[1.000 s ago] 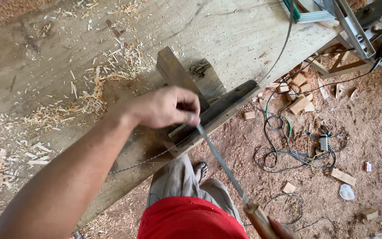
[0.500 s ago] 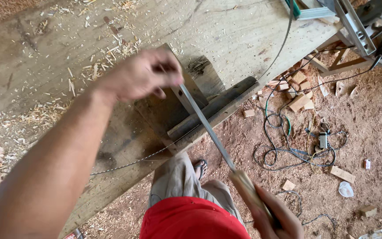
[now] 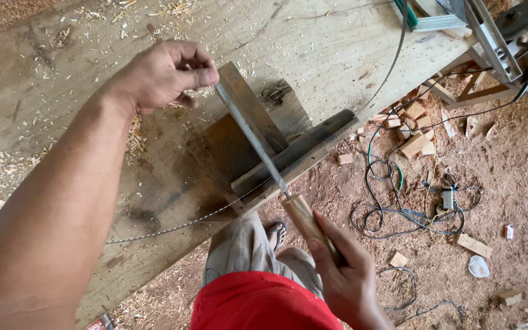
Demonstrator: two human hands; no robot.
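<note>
Head view: our left hand [image 3: 163,73] pinches the file [image 3: 253,142] tip, our right hand [image 3: 346,275] grip clamped on its handle [image 3: 305,220], over the worktop [image 3: 313,43].

Left hand [image 3: 165,74] pinched shut, arm extended; right hand [image 3: 344,276] fisted, fingers [image 3: 325,253] curled.

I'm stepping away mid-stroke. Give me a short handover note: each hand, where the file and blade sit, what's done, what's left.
Left hand: pinches the far tip of the file.
Right hand: closed on the file's wooden handle.
File lies slanted across the saw blade, which sits on edge between wooden clamp blocks on the workbench.
Done: cannot tell how many teeth are filed.
Left: probably more strokes along the blade.
</note>
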